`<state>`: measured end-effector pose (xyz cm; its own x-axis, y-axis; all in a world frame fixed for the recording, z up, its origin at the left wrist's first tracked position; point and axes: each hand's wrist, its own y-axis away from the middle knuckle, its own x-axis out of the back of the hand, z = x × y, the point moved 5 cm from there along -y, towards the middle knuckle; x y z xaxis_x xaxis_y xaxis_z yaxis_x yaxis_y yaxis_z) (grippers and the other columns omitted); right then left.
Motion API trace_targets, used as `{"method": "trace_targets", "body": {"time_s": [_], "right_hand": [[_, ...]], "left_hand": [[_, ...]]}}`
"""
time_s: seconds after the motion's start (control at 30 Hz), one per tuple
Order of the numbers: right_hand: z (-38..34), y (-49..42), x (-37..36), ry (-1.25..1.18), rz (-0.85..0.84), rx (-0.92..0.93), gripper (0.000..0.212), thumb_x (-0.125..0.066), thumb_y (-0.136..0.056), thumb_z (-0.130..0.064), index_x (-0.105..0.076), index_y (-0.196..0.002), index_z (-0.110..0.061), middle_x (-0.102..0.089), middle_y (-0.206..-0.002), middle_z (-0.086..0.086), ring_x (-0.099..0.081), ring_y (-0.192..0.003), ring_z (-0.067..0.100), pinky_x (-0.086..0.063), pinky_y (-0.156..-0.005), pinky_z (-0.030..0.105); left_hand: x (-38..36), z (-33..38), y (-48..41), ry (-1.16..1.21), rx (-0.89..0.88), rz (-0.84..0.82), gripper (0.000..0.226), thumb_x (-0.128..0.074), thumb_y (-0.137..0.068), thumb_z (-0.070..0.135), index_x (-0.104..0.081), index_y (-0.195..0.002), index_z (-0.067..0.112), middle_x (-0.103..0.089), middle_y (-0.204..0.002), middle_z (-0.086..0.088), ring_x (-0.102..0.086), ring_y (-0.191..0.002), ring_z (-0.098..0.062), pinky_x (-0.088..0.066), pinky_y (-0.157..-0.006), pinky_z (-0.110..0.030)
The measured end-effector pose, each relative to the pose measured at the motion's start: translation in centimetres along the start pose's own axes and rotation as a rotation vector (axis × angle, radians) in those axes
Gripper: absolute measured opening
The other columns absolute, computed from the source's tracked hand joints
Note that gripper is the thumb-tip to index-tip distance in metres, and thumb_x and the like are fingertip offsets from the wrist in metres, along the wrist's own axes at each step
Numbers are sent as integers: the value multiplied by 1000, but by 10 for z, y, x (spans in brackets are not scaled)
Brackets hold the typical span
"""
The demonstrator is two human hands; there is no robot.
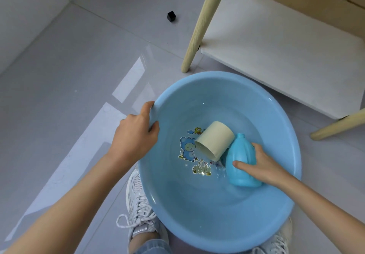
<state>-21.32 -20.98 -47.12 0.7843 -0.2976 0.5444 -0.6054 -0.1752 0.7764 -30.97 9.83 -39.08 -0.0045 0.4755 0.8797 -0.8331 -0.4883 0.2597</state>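
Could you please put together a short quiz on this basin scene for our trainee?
1. True or false: the cup lies on its side in the basin.
2. What does the right hand hold? A) the cup B) the bottle C) a brush
3. Fill in: the left hand grips the basin's ____.
Key: 1 true; 2 B; 3 rim.
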Motion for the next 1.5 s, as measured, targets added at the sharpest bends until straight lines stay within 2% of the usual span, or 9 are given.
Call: {"method": "trace_targets", "body": {"time_s": [0.17,0.3,0.4,0.5,0.63,0.83,1.27,1.5], "right_hand": [[-6,-1,-4,-58,26,4,73,-70,-82,-40,-30,-139,-17,-52,-131,6,-54,-114,26,-45,-91,36],[-6,-3,-10,-58,22,23,84,-70,-82,-42,-23,-146,-15,-47,-139,5,-50,-122,27,-43,-98,39],[-6,-4,-14,-50,3,37,95,-70,-81,-44,-13,-152,-16,-39,-149,4,-43,-132,25,-38,-106,40],[-8,-4,-16,-25,-1,52,97,-70,-81,-43,-10,-153,-17,-34,-152,4,-39,-135,24,-34,-109,39],[-10,-3,-19,-31,5,78,97,-70,-82,-43,-10,-153,-19,-30,-155,2,-36,-138,23,-32,-111,37],[-18,-4,-25,-29,12,101,96,-70,-81,-44,-10,-153,-21,-31,-154,2,-37,-137,24,-33,-110,37],[-12,-3,-23,13,50,77,100,-70,-81,-47,-7,-153,-20,-26,-156,4,-31,-141,24,-29,-109,35],[-10,0,-23,29,62,75,101,-70,-80,-49,-8,-154,-18,-25,-157,3,-30,-141,24,-28,-112,36]], "left_hand": [[8,8,5,-36,-26,32,40,-46,-93,26,-41,-129,11,-53,-69,-13,-52,-77,-41,-45,-66,-40],[11,11,9,-70,-44,46,36,-46,-93,27,-44,-123,7,-50,-66,-11,-50,-76,-40,-40,-64,-38],[15,10,14,-63,-31,54,36,-46,-93,28,-44,-122,7,-46,-64,-9,-47,-75,-39,-37,-65,-37],[19,8,20,-44,-12,67,34,-46,-93,28,-45,-120,8,-47,-64,-9,-47,-75,-39,-39,-65,-38],[25,8,28,-18,-25,128,30,-48,-91,27,-47,-113,8,-48,-60,-10,-47,-65,-40,-41,-63,-39],[33,2,31,-25,-18,189,25,-48,-90,24,-46,-108,7,-48,-56,-11,-42,-57,-39,-38,-62,-39],[35,17,30,14,-52,220,21,-47,-91,24,-43,-105,9,-43,-53,-6,-40,-56,-37,-34,-60,-38],[36,22,30,45,-54,215,20,-46,-91,24,-43,-104,9,-44,-54,-7,-41,-55,-35,-40,-60,-41]]}}
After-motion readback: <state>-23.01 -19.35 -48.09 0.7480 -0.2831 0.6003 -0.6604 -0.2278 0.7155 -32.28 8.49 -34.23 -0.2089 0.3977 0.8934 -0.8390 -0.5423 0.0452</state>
